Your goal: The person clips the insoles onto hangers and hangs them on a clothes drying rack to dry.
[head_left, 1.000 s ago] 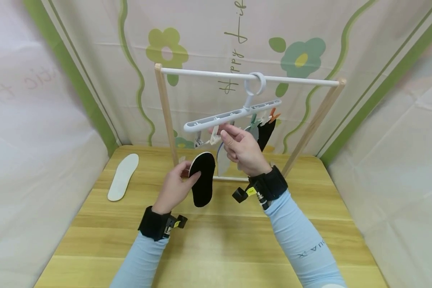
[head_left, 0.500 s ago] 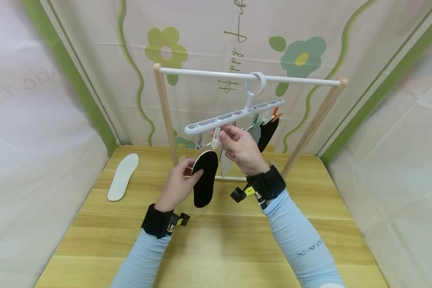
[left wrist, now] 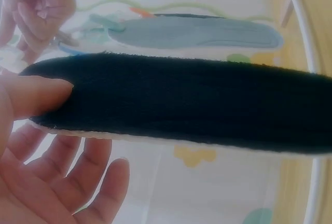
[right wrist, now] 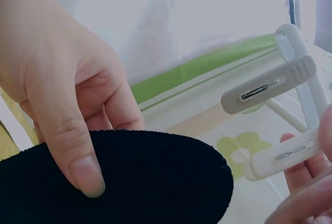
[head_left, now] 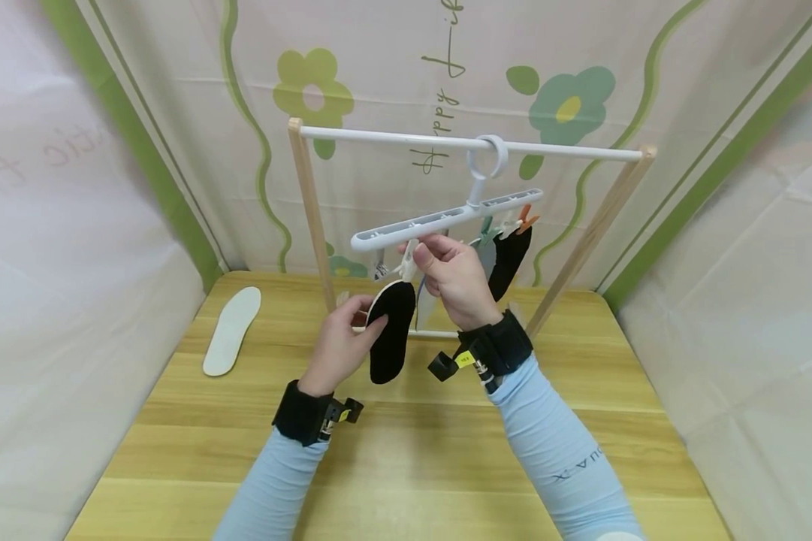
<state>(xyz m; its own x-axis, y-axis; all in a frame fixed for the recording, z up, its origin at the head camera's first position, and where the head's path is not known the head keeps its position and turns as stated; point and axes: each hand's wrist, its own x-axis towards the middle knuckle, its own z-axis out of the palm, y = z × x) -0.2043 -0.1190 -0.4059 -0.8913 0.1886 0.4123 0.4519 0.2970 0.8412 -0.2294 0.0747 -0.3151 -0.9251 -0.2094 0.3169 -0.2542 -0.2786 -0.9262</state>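
My left hand [head_left: 338, 347] holds a black insole [head_left: 393, 338] with a pale underside, thumb on the dark face and fingers behind. The insole hangs upright, its upper end right at a white clothespin [head_left: 409, 259]. My right hand [head_left: 458, 279] pinches that clothespin, which hangs below a light grey clip hanger [head_left: 415, 228]. Seen from the right wrist, the insole's rounded end [right wrist: 202, 177] lies just short of the white clothespin [right wrist: 282, 155], with a grey clothespin [right wrist: 267, 85] alongside. Green [head_left: 487, 231] and orange [head_left: 527, 219] clothespins hold other insoles further right.
The hanger hooks over a white rod [head_left: 392, 138] on a wooden-sided rack [head_left: 307, 203]. A white insole [head_left: 232, 330] lies on the wooden table [head_left: 406, 466] at left. A black insole [head_left: 511, 263] hangs at the right end. Patterned fabric [head_left: 378, 45] encloses the table.
My left hand and the black insole have moved a little right and up, bringing its upper end to the clothespin. The hanger has shifted slightly right; the right hand stays on the clothespin.
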